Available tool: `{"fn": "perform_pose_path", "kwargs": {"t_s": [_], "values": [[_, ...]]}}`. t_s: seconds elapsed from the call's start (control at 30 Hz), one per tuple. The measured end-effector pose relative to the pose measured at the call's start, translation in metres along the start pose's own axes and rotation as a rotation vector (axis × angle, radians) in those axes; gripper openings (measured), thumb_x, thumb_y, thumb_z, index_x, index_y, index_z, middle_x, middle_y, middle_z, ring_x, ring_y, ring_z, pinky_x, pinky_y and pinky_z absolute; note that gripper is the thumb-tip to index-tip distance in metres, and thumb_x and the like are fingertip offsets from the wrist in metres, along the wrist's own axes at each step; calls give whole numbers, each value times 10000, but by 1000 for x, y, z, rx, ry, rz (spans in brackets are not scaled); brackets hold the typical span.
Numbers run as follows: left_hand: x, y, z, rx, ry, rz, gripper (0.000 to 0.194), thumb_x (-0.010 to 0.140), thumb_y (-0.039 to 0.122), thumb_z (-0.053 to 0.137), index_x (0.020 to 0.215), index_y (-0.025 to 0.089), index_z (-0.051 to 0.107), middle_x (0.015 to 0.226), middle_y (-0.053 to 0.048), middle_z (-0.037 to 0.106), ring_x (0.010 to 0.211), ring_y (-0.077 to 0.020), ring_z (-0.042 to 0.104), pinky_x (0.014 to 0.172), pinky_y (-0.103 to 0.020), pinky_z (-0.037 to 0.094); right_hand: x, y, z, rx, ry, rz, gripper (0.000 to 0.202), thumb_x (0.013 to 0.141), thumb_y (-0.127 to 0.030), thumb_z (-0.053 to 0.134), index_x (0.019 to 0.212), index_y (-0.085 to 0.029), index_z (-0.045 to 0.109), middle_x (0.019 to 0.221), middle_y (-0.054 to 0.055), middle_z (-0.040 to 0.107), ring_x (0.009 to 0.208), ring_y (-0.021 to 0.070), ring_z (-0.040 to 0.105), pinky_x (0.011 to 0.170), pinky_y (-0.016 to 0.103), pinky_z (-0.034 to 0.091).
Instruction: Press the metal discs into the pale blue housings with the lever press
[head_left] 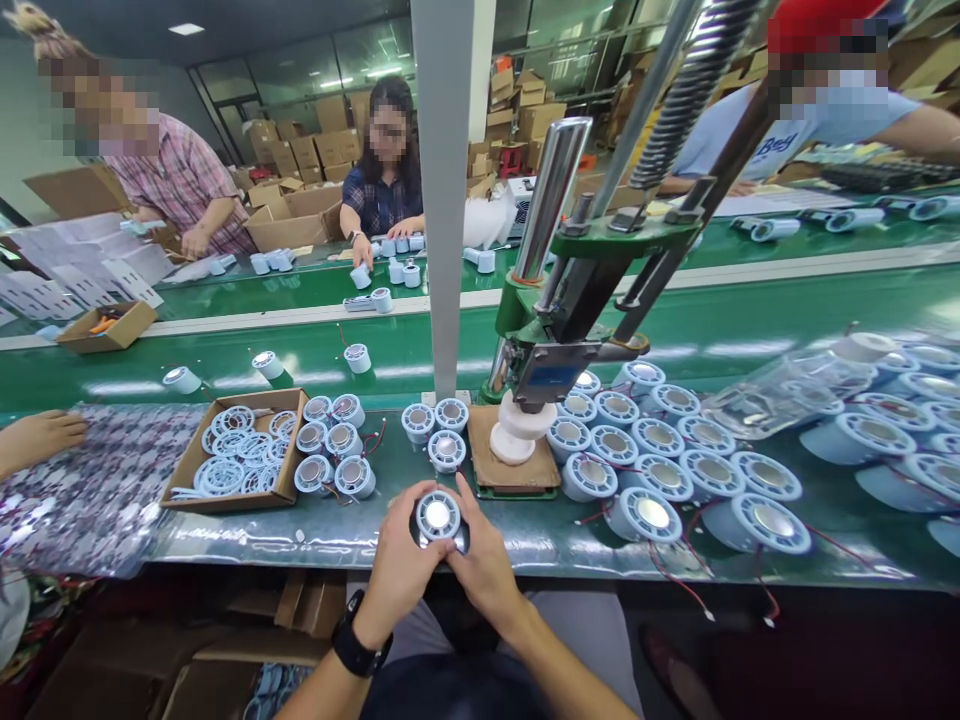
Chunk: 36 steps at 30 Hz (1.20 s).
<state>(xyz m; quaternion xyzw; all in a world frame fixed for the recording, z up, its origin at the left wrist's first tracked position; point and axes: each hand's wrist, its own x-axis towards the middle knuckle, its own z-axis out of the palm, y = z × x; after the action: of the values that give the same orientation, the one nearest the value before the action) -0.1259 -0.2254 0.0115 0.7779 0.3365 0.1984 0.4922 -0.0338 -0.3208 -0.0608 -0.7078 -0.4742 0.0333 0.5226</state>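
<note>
Between my two hands, at the bench's front edge, is a light blue round motor housing with a slotted ring and a silver disc on top. My left hand wraps its left side, and my right hand closes round its right side. Just beyond stand a few similar housings. To their right is a green hand press whose white round pusher sits low over a brown base plate. A cardboard box of loose light blue rings stands to the left.
Many housings with red wires crowd the right side, beside a clear plastic bottle. A grey post rises behind the bench. Beyond runs a green conveyor. Co-workers sit or stand across it; another person's hand is at far left.
</note>
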Motion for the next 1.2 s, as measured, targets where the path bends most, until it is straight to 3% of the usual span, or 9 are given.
{"fn": "perform_pose_path", "kwargs": {"t_s": [0.17,0.23,0.3,0.47,0.57,0.67,0.8,1.03,1.2], "values": [[-5,-13,7,13,-14,44,676,701,67,622,1351,219,511,1419,-92,539,1347,-266,466,1173,-475,318,-1,1,-9,-173,-133,-120,719,831,-82,443,1533,-163,310,1428,129,475,1302,237,513,1075,410,500],[-6,-19,9,10,-51,92,632,779,142,592,1396,199,468,1459,-113,500,1379,-268,434,1176,-481,312,10,-9,-33,-267,-221,-193,714,833,-84,451,1529,-171,318,1428,125,472,1284,247,524,1027,399,540],[-6,-21,7,16,-79,94,589,815,210,586,1391,176,470,1444,-131,516,1355,-282,465,1153,-489,342,36,-32,-77,-358,-194,-307,640,860,-103,457,1490,-185,385,1398,117,499,1247,247,549,974,383,572],[13,13,0,64,-96,51,563,675,178,711,1227,191,605,1210,-79,688,1140,-285,625,1046,-448,450,159,-130,-221,-652,458,-542,398,916,-175,573,1308,-104,564,1287,140,563,1283,283,487,1109,490,437],[41,47,5,51,-100,155,575,641,174,753,1203,207,636,1189,-61,701,1116,-274,637,1032,-427,458,240,-166,-274,-540,667,-411,381,951,-130,523,1321,-43,538,1240,115,585,1221,197,541,1047,347,473],[77,69,21,8,-111,229,564,625,178,786,1174,173,656,1152,-82,709,1060,-271,654,994,-422,481,291,-166,-285,-302,592,-277,270,988,-98,409,1102,-53,649,900,29,660,837,66,657,735,151,516],[114,79,49,-118,-192,306,510,604,170,809,1097,150,681,1107,-87,720,1035,-269,655,978,-422,486,307,-146,-277,-230,662,-339,279,939,-57,420,825,-62,674,576,-52,554,490,25,564,504,98,402],[124,74,76,-376,-433,201,522,592,224,828,1070,104,655,1048,-97,729,949,-244,668,888,-376,522,305,-149,-281,-219,619,-368,458,978,-248,284,785,-26,636,587,-72,521,543,-19,577,613,87,361],[117,68,75,-344,-402,241,678,602,227,846,1231,141,608,1195,-108,681,1094,-275,629,982,-415,485,242,-154,-279,-193,556,-347,305,1001,-183,363,1037,-112,658,904,-4,618,774,63,669,644,132,504]]}}
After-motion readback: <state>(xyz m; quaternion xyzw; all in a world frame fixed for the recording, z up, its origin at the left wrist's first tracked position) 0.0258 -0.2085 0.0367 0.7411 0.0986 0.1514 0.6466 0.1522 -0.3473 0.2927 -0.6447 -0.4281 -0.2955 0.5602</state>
